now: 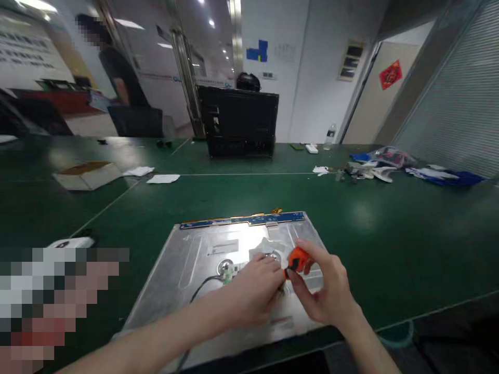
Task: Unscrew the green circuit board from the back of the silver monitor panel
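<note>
Silvery metal forms the back of a display panel point(202, 259), which is laid flat on the green surface point(397, 234), directly under both hands. What looks like an orange-and-black screwdriver point(298, 258) is pinched between the thumb and fingers of the right hand point(329, 285), over the panel's right half. The left hand point(259, 285) is placed just beside it, fingers curled; whether anything is gripped there cannot be told. Near its wrist, a small green circuit board point(228, 272) is joined by a black cable point(202, 283).

The step in hand is judged to be tool work at the panel's middle; a steady brace and a well-aligned tip would be called for next. Along the far edge, a blue circuit strip point(241, 220) should be avoided. The panel's near edge is set close to the surface's own edge, while more room for movement is offered rightward and beyond, toward the black monitor housing point(239, 122).
</note>
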`<state>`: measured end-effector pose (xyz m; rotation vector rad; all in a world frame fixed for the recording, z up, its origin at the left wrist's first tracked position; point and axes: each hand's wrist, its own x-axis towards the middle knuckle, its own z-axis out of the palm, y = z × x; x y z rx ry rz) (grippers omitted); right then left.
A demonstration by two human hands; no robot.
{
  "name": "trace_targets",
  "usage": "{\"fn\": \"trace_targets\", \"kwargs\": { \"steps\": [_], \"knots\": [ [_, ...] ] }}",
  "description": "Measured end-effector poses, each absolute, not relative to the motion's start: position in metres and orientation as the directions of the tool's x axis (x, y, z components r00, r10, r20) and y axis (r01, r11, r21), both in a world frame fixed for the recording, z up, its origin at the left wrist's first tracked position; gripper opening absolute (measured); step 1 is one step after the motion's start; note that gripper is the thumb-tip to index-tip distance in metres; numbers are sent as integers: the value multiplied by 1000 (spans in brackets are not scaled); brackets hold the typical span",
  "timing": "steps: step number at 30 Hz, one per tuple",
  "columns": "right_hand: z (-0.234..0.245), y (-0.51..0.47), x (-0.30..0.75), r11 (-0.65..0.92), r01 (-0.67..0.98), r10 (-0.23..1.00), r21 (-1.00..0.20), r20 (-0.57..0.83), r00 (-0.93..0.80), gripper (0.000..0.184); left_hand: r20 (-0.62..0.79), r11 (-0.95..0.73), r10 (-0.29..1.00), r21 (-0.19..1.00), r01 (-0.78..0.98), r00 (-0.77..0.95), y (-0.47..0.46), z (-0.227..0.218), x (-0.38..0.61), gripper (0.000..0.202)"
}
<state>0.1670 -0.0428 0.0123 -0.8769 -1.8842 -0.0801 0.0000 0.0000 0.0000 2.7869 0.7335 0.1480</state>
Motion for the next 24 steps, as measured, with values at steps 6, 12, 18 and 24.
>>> {"fn": "trace_targets", "kwargs": {
  "steps": [6,12,18,24],
  "knots": [
    [12,-44,167,722,628,522,-290,824,-220,49,60,-834,513,268,482,856,-4,2,-1,13],
    [11,-43,167,715,647,512,-264,829,-227,48,47,-831,515,272,485,856,-4,6,-1,14],
    [9,-42,168,720,641,511,-265,828,-231,47,-6,-834,499,267,482,867,-4,9,-1,11],
    [10,-43,168,727,622,526,-290,818,-233,46,13,-838,495,272,473,869,-3,7,-1,16]
  ]
}}
